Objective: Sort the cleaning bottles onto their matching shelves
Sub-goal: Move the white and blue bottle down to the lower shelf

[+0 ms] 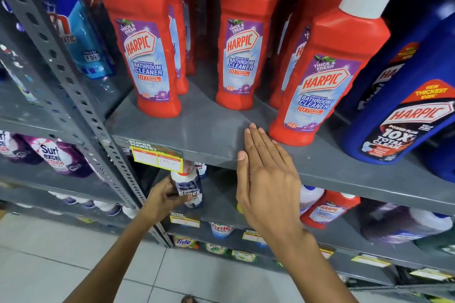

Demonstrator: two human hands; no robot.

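Red Harpic bathroom cleaner bottles stand on the grey upper shelf (pixel 209 130): one at the left (pixel 145 56), one in the middle (pixel 242 51), one tilted at the right (pixel 325 76). My right hand (pixel 266 179) is flat and open, fingertips just left of the tilted bottle's base, holding nothing. One shelf down, my left hand (pixel 163 200) grips a small white-and-blue Domex bottle (pixel 190 192) at the shelf's left end.
Big blue Harpic bottles (pixel 403 115) crowd the upper shelf's right end. A perforated grey upright (pixel 73 96) divides off the left bay with detergent packs (pixel 61 157). A red Harpic (pixel 327 209) and white bottles lie on the lower shelf. Tiled floor below.
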